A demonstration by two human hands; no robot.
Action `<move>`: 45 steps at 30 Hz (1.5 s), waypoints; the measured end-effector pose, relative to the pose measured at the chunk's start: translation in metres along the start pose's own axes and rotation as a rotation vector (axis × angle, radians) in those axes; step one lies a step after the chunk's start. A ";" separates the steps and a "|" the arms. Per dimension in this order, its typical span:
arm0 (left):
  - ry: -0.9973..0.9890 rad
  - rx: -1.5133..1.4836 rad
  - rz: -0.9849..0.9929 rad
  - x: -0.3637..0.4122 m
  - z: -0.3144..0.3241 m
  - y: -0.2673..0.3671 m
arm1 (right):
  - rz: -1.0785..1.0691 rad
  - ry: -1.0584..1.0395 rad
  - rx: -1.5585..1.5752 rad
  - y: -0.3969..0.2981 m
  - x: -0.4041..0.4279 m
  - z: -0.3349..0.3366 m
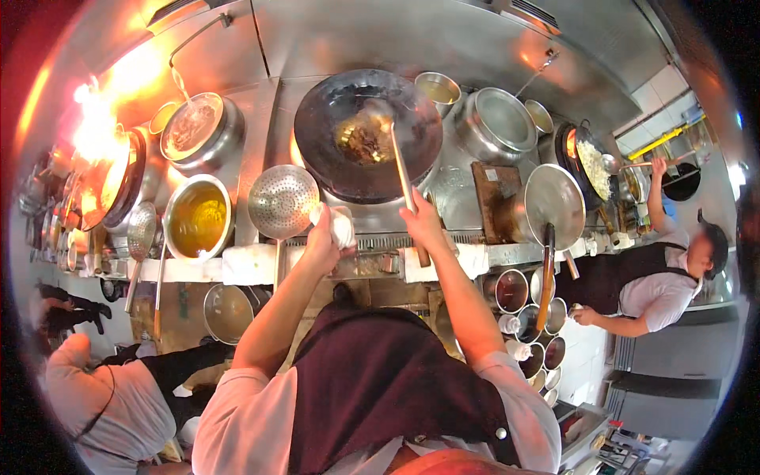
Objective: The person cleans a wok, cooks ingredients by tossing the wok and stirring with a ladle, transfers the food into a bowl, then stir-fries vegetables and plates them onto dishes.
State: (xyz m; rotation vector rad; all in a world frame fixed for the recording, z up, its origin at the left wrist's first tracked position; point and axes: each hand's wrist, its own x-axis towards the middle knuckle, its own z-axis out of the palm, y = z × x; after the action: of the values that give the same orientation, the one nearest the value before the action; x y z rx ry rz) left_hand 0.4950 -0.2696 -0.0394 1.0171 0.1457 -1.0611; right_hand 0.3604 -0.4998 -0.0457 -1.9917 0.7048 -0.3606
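A large dark wok (368, 178) sits on the range before me, with browned food and yellow pieces (362, 139) at its bottom. My right hand (423, 219) grips the handle of a long ladle (401, 157), whose bowl rests in the food amid some steam. At the wok's near left rim, my left hand (325, 240) is closed on a folded white cloth (342, 227); whether the cloth wraps a wok handle cannot be told. Just left of that hand lies a round perforated strainer (284, 199), its handle pointing towards me.
Tall flames (95, 124) rise from a wok at the left. A bowl of yellow oil (199, 218) and a pot under running water (193, 127) stand nearer. Right are a lidded-looking steel pot (504, 119), a saucepan (553, 205) and sauce containers (512, 291). Co-workers (659, 285) stand on both sides.
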 end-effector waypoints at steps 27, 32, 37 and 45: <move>0.273 -0.034 0.261 0.100 0.029 0.006 | -0.284 0.305 -0.149 0.026 0.003 -0.074; 0.279 0.022 0.146 0.079 0.039 0.017 | 0.089 0.523 -0.021 0.067 0.098 -0.181; 0.374 -0.158 0.207 0.061 0.062 0.007 | 0.366 0.861 0.059 0.175 0.209 -0.213; 0.355 -0.014 0.154 -0.017 0.015 -0.040 | 0.389 0.251 0.960 0.081 0.309 -0.261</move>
State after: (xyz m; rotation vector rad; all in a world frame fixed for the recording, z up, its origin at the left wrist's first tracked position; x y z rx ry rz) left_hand 0.4497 -0.2741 -0.0463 1.1785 0.3562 -0.7325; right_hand 0.4427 -0.9008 0.0031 -0.8920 0.8422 -0.5796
